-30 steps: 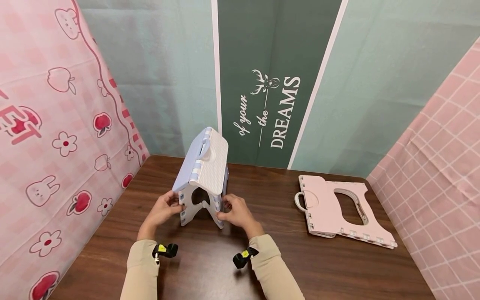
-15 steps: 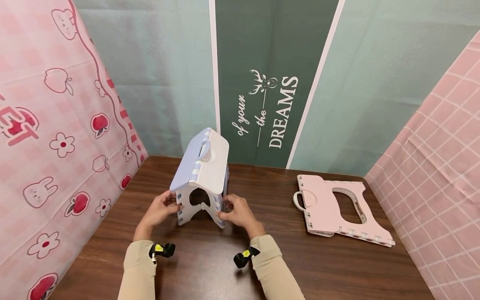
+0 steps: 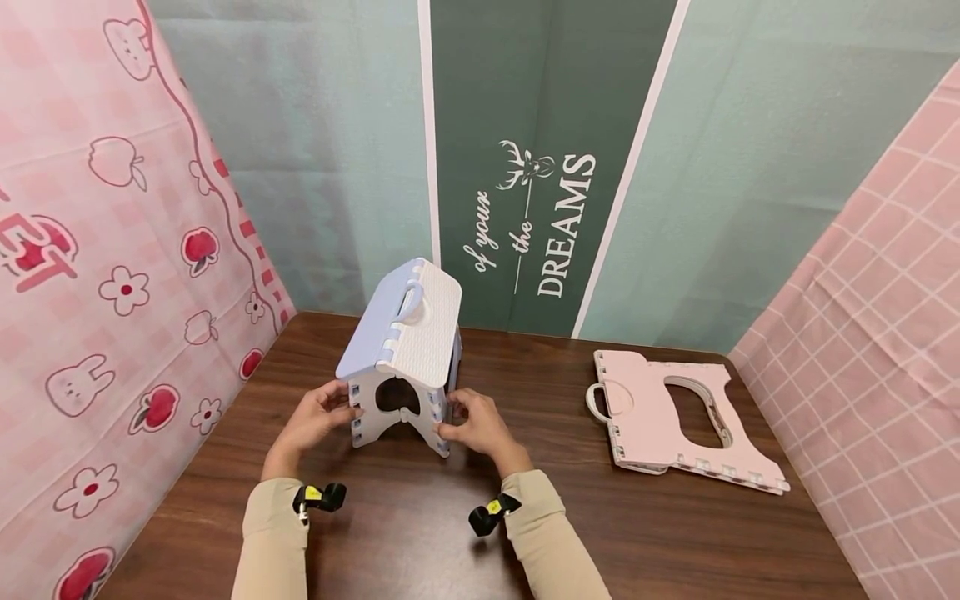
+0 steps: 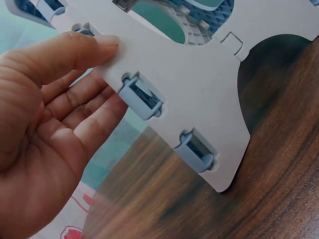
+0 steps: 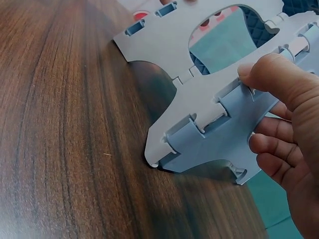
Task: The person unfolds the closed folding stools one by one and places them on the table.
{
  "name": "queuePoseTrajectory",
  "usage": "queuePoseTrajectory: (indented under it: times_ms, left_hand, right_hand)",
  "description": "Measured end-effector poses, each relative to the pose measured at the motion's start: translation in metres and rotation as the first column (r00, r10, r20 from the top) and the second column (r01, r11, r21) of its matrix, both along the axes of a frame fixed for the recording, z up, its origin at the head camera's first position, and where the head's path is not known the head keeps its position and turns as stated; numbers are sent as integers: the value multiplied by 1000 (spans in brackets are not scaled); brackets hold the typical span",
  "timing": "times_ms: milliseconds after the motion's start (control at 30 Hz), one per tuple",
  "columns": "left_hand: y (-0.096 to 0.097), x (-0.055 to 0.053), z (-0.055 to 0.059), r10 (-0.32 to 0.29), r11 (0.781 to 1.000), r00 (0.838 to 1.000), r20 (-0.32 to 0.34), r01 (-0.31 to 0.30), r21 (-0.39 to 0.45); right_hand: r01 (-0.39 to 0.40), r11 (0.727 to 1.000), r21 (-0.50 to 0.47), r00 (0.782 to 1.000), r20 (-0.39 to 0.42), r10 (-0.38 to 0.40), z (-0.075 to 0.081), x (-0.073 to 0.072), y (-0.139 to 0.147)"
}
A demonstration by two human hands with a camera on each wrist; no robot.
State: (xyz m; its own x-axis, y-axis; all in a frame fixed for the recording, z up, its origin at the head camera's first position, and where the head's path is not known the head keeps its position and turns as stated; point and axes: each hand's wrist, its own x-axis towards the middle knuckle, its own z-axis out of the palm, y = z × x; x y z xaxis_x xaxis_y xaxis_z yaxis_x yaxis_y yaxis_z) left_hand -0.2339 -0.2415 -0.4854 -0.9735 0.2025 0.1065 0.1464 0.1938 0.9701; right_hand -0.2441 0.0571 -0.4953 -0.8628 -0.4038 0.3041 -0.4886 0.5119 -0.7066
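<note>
Left grip [image 3: 312,420] and right grip [image 3: 482,428] pinch blue stool [image 3: 424,337] between them; pink stool [image 3: 647,410] lies right of both.

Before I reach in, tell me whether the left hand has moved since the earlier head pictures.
Yes: in the head view, judged against the white DREAMS lettering, the left hand has shifted slightly left, away from it.
</note>
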Motion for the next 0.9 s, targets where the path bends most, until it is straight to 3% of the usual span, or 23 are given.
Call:
queuePoseTrajectory:
  times_ms: [900]
  left_hand:
    - [-9,-4,3,-27,999,999,37,26,19]
  right_hand:
    - [-9,1000,5,999,-32,9,0,-1,0]
